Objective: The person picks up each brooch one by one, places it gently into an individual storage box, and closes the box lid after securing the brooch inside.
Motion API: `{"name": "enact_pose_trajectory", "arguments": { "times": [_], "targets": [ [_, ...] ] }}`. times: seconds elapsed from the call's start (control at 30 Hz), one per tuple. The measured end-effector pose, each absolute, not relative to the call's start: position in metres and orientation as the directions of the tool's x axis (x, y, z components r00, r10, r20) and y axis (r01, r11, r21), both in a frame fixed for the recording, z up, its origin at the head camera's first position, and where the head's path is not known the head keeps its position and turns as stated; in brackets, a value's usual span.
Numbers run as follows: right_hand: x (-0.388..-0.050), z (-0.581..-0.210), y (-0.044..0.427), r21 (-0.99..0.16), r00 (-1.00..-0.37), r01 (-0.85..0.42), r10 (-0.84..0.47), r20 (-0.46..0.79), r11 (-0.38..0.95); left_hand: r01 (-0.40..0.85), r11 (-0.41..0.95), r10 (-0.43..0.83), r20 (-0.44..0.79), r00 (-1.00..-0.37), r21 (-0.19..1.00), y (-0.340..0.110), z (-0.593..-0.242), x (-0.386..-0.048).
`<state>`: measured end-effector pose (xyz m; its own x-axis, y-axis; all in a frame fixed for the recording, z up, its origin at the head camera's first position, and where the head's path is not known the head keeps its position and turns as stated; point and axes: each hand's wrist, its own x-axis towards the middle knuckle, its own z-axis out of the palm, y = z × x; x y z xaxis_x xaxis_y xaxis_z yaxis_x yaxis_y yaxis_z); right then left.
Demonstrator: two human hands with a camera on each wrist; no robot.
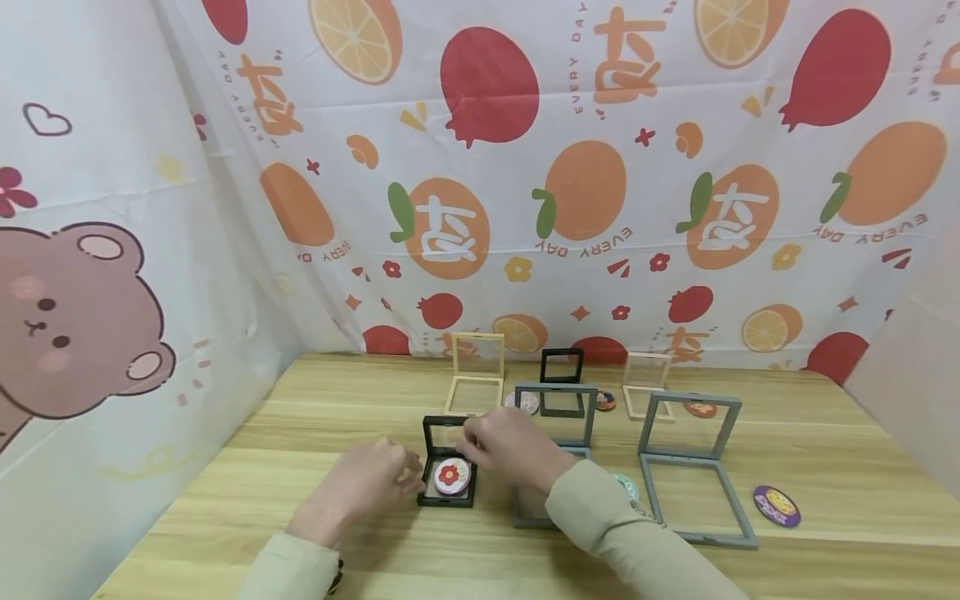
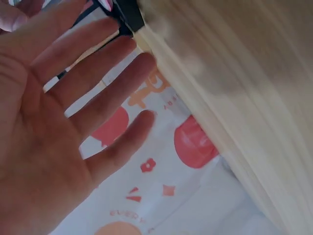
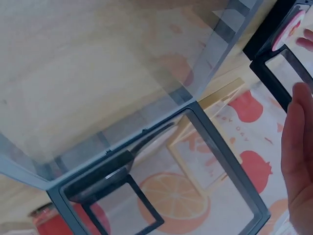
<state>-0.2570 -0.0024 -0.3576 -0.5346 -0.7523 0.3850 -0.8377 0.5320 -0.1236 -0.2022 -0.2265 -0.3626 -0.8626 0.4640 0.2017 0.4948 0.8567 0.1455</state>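
Red-flower badge lies on the small black frame's base, probably light, stiff and slick, best pinched by its rim. At its nine o'clock, the left hand spreads empty fingers; at two, whether the right hand grips anything is unclear.

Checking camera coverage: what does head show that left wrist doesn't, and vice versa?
Head only: the purple badge at the right, the bear print on the left-hand cloth, and both sleeves.

Left wrist only: the palm side of the left hand, fingers straight and spread.

Both: the left hand itself, the black frame (just a part in left wrist), the wooden table and the fruit-print cloth. Left wrist's pink sliver by the frame is too cropped to identify.
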Motion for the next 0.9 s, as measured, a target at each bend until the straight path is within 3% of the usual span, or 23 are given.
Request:
{"name": "enact_pose_trajectory", "arguments": {
  "times": [0.17, 0.4, 0.73, 0.9],
  "targets": [
    [-0.257, -0.358, 0.0, -0.223, -0.65, -0.748, -0.622, 0.436, 0.625, 0.348, 0.911, 0.283, 0.277, -0.918, 0.222, -0.232, -0.355, -0.204],
    [-0.258, -0.36, -0.004, -0.28, -0.693, -0.699, -0.527, 0.492, 0.658, 0.265, 0.876, 0.124, 0.343, -0.931, 0.403, -0.234, -0.349, -0.213],
    [-0.258, -0.36, -0.008, -0.511, -0.818, -0.568, -0.513, 0.26, 0.646, 0.262, 0.745, 0.114, 0.27, -0.956, 0.613, -0.229, -0.354, -0.221],
    [-0.257, -0.361, -0.009, -0.554, -0.841, -0.514, -0.513, 0.174, 0.655, 0.243, 0.722, 0.112, 0.237, -0.965, 0.648, -0.226, -0.358, -0.225]
  ]
}}
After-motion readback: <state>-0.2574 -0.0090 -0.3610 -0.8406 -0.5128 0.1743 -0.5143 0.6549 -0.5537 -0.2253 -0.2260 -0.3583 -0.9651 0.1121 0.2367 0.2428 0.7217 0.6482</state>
